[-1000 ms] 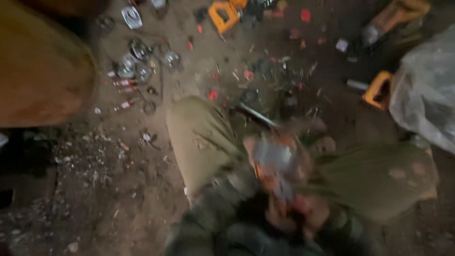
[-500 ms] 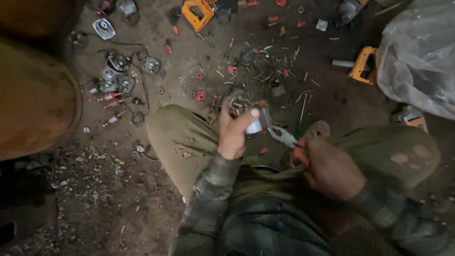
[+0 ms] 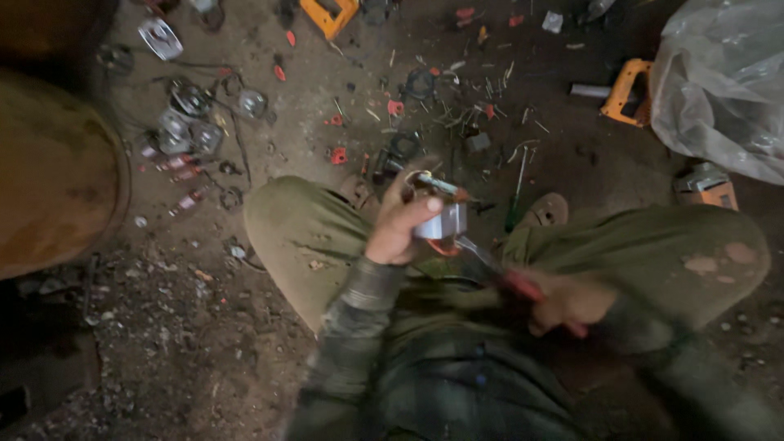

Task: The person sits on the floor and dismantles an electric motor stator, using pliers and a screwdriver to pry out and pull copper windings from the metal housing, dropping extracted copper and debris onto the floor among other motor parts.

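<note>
Left hand (image 3: 398, 230) now clamps metal part (image 3: 441, 220) lower | right hand (image 3: 567, 302) grips pliers (image 3: 498, 273), drawn back, blurred.

Two hands (image 3: 400, 229), one metal part (image 3: 439, 220), one red-handled pliers (image 3: 510, 282), one plastic bag (image 3: 723, 82)

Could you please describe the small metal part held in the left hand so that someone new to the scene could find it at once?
Start at the olive-trousered knees of the seated person on the dirt floor. Just above the lap, the left hand grips a small silvery metal block, which a red-handled tool in the right hand meets from below. Unlike the round silvery parts scattered on the floor, it is held up.
</note>
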